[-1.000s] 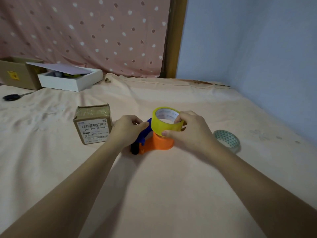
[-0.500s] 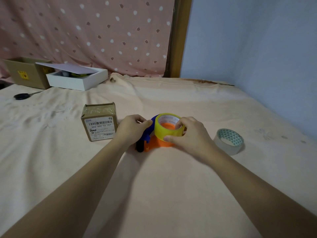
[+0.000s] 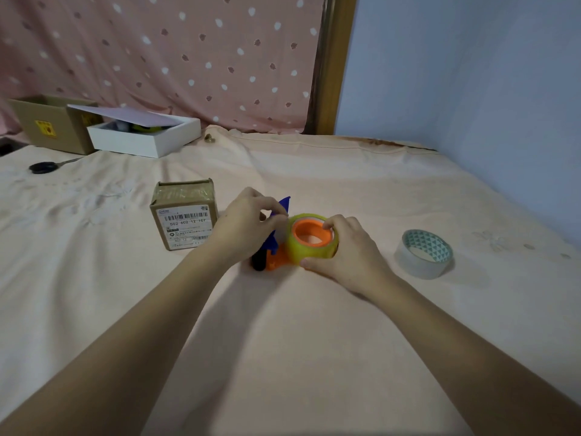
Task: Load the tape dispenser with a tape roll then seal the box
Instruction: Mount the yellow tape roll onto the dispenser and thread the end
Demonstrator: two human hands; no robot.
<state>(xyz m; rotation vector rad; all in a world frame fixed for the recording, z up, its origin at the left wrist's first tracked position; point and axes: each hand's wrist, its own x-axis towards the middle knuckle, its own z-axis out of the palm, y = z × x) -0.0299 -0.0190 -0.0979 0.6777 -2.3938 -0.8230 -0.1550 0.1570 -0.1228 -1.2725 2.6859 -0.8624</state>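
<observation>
An orange and blue tape dispenser [image 3: 274, 259] lies flat on the peach sheet in the middle. A yellow tape roll [image 3: 301, 248] sits around its orange hub [image 3: 311, 232]. My right hand [image 3: 349, 250] grips the roll from the right, thumb low at the front, fingers over the rim. My left hand [image 3: 248, 226] pinches the blue part [image 3: 284, 204] of the dispenser, which sticks up beside the roll. A small brown cardboard box [image 3: 185, 214] with a barcode label stands just left of my left hand.
A second, clear roll of tape [image 3: 424, 254] with a green triangle core lies to the right. Black-handled scissors [image 3: 44, 166] lie far left. A white open box [image 3: 144, 138] and a brown carton [image 3: 52, 125] stand at the back left. A blue wall runs along the right.
The yellow roll has come down from above the dispenser onto the orange hub. My right hand followed it down; my left hand shifted up onto the blue part.
</observation>
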